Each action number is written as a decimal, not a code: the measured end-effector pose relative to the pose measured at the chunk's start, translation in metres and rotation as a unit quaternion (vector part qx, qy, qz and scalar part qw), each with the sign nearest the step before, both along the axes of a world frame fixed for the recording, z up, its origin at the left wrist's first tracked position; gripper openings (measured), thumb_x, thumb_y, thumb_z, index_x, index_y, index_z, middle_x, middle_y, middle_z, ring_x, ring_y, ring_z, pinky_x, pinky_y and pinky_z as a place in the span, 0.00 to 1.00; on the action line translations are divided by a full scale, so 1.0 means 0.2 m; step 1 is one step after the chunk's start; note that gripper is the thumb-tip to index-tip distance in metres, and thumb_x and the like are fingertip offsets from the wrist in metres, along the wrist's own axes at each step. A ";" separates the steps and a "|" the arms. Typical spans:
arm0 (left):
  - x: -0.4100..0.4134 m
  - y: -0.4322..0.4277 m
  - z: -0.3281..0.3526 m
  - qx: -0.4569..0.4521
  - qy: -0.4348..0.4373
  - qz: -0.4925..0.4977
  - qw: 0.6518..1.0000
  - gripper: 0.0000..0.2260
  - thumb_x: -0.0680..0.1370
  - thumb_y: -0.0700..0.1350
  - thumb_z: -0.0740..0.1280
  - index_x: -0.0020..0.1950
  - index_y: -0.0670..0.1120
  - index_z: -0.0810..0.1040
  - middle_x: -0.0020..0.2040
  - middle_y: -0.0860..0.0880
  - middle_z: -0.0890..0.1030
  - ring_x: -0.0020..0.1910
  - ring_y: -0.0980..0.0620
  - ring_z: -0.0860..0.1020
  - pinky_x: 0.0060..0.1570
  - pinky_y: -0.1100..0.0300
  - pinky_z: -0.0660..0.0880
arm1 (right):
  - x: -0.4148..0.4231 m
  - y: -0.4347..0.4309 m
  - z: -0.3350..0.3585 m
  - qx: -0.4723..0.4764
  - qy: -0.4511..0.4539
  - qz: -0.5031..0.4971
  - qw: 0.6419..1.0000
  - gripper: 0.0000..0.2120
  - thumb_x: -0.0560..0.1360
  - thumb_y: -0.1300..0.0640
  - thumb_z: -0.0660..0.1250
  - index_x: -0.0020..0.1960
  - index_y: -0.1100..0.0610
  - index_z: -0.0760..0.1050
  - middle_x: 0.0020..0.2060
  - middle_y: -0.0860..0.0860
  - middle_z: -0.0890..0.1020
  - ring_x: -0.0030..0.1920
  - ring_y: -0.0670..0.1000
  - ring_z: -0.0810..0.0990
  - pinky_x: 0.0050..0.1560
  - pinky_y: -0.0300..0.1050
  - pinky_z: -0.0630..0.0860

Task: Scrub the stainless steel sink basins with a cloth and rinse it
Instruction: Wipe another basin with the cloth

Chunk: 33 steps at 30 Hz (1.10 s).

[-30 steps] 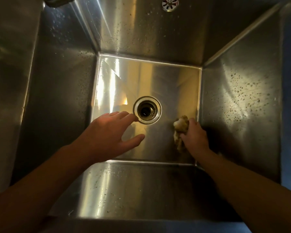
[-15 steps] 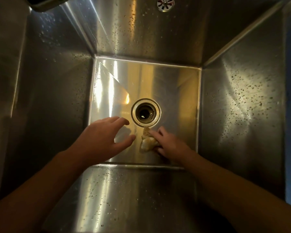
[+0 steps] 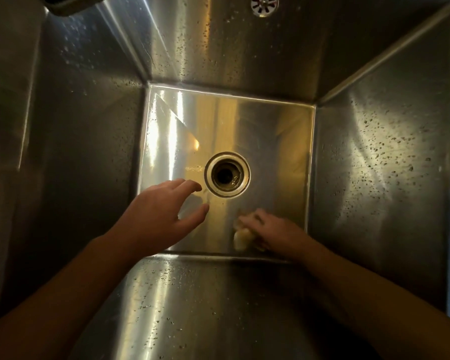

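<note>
I look straight down into a deep stainless steel sink basin (image 3: 265, 131) with a round drain (image 3: 227, 174) in the middle of its floor. My right hand (image 3: 273, 231) presses a small pale cloth (image 3: 241, 237) against the basin floor near the front right, a little below and right of the drain. The cloth is mostly under the fingers and blurred. My left hand (image 3: 164, 216) hovers over the floor left of the drain, fingers spread, holding nothing.
Water droplets speckle the right wall (image 3: 379, 183), the back wall and the front wall (image 3: 192, 307). An overflow grille (image 3: 264, 4) sits high on the back wall. A dark fixture (image 3: 70, 3) shows at the top left corner.
My right hand swept the cloth left from the right wall to just below the drain, then back right and toward the front edge. My left hand barely shifted.
</note>
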<state>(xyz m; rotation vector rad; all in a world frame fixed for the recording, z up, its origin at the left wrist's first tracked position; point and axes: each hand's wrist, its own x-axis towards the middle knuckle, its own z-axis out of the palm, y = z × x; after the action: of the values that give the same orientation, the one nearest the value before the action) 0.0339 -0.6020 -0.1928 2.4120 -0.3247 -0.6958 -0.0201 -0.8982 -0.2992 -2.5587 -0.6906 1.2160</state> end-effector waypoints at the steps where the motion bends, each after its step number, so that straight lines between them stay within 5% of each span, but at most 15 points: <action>1: 0.00 0.00 0.00 -0.002 0.000 0.002 1.000 0.29 0.75 0.70 0.55 0.66 0.52 0.76 0.59 0.53 0.82 0.52 0.55 0.80 0.50 0.58 0.77 | -0.02 0.06 0.00 0.019 0.004 0.055 0.998 0.31 0.79 0.51 0.64 0.78 0.44 0.54 0.70 0.54 0.65 0.63 0.55 0.74 0.58 0.50 0.76; 6: 0.01 0.00 0.00 -0.003 -0.013 0.019 1.000 0.27 0.75 0.68 0.57 0.65 0.52 0.76 0.59 0.53 0.82 0.52 0.55 0.79 0.50 0.56 0.78 | 0.01 0.42 -0.01 0.049 0.049 0.054 0.996 0.21 0.84 0.50 0.54 0.76 0.50 0.63 0.72 0.58 0.67 0.69 0.63 0.69 0.64 0.57 0.69; 10: 0.01 0.01 -0.02 0.009 -0.010 0.016 1.000 0.28 0.75 0.69 0.57 0.65 0.53 0.76 0.60 0.54 0.81 0.53 0.55 0.79 0.50 0.58 0.76 | 0.13 0.39 -0.04 0.086 -0.022 -0.165 0.982 0.29 0.78 0.56 0.67 0.75 0.44 0.60 0.66 0.52 0.68 0.57 0.53 0.76 0.53 0.46 0.76; 13: 0.00 0.01 -0.02 0.013 -0.006 0.010 1.000 0.28 0.75 0.69 0.56 0.66 0.53 0.76 0.61 0.54 0.81 0.53 0.56 0.79 0.50 0.60 0.74 | 0.22 0.22 -0.04 0.014 -0.116 -0.351 0.929 0.33 0.76 0.56 0.68 0.77 0.42 0.59 0.64 0.50 0.68 0.54 0.51 0.76 0.52 0.43 0.73; 16: 0.00 0.00 -0.02 0.013 -0.002 0.012 1.000 0.29 0.75 0.70 0.56 0.66 0.52 0.76 0.61 0.53 0.81 0.53 0.55 0.80 0.50 0.60 0.74 | 0.17 0.05 -0.03 -0.032 -0.155 -0.421 0.893 0.31 0.77 0.54 0.67 0.77 0.46 0.60 0.66 0.51 0.67 0.59 0.52 0.75 0.57 0.44 0.73; 20: 0.01 -0.01 -0.02 0.008 -0.001 0.012 1.000 0.30 0.75 0.71 0.55 0.66 0.52 0.76 0.60 0.53 0.82 0.51 0.55 0.80 0.50 0.60 0.75 | -0.07 0.01 -0.03 -0.099 -0.141 -0.545 0.820 0.27 0.78 0.49 0.66 0.75 0.48 0.63 0.67 0.54 0.66 0.60 0.57 0.77 0.57 0.52 0.79; 26: 0.02 -0.02 0.00 -0.001 -0.014 0.017 1.000 0.30 0.75 0.70 0.55 0.66 0.52 0.76 0.60 0.53 0.82 0.53 0.55 0.80 0.50 0.60 0.74 | -0.01 0.11 -0.02 -0.098 -0.131 -0.683 0.712 0.28 0.79 0.51 0.66 0.76 0.51 0.63 0.66 0.56 0.68 0.61 0.60 0.76 0.57 0.52 0.75; 33: 0.05 0.01 -0.01 0.003 -0.038 0.035 0.999 0.27 0.76 0.67 0.58 0.67 0.51 0.75 0.59 0.54 0.81 0.51 0.60 0.75 0.46 0.66 0.68 | 0.40 0.10 -0.08 -0.018 -0.226 -0.673 0.704 0.27 0.77 0.49 0.69 0.73 0.53 0.68 0.66 0.56 0.73 0.65 0.59 0.73 0.63 0.50 0.70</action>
<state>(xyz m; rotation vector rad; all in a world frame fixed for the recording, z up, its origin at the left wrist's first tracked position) 0.0436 -0.5992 -0.1949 2.4473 -0.2669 -0.5751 0.0596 -0.8786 -0.3143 -2.3167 1.0761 0.0612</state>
